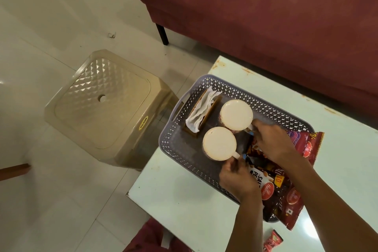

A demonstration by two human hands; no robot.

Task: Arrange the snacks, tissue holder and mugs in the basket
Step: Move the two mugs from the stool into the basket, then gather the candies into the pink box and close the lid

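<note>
We see a grey perforated basket [263, 106] sitting on the pale table [184, 200] in the lower right of the frame, its left end hanging slightly past the table edge. Inside it, toward the upper left, stands the wooden tissue holder [204, 111] with white tissues bunched between its sides. Just right of it are two mugs with cream lids: the upper mug [236, 115] and the lower mug [219, 143], close together and nearly touching. The left hand [238, 180] reaches in from the bottom of the frame, and its grip is narrow, fingers curled at the handle of the lower mug, which juts toward the lower right; the mug's body lies just up and left of the hand. The right hand [274, 141] reaches in from the lower right, its fingertips meeting the handle of the upper mug, the mug lying just to its upper left; we cannot tell for certain how tightly that grip closes, though the fingers curl around the handle. Beneath both wrists the snack packets [284, 190], red and dark, lie heaped in the basket's right end, some spilling over its rim. One small red packet [273, 242] lies apart on the table at the bottom edge. A beige plastic stool [106, 108] stands on the tiled floor at left, and a maroon sofa [266, 16] fills the upper right.
</note>
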